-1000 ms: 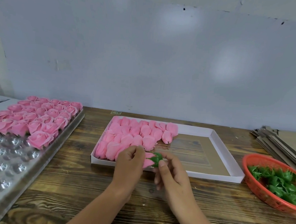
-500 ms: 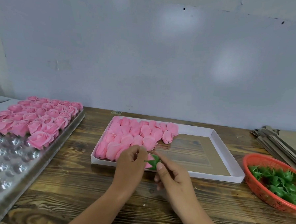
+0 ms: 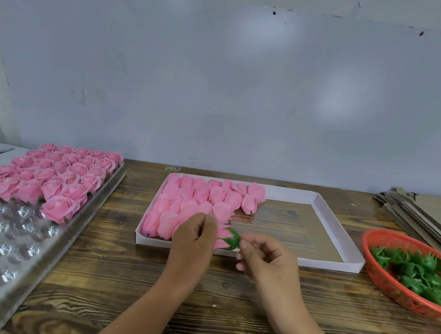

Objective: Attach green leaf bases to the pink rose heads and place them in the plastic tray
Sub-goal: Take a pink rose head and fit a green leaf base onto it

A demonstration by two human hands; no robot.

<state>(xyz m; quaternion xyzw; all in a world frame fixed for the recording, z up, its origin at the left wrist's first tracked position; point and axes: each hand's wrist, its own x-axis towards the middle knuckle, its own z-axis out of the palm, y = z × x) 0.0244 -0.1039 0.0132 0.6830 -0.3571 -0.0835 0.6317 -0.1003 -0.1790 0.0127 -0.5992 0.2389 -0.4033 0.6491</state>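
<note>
Right hand (image 3: 266, 253) has apparently released leaf base (image 3: 231, 240); left hand (image 3: 196, 238) holds rose.

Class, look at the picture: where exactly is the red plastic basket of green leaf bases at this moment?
In the head view, the red plastic basket of green leaf bases sits on the wooden table's right edge, beside the white cardboard box, in front of stacked cardboard sheets.

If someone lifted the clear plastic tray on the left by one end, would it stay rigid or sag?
The plastic tray looks like thin, clear blister-formed sheet, so it would probably flex. The finished roses all sit at its far end, so lifting the near end would likely bend it and tip them. It seems light, and may slide easily on the wooden table.
</note>
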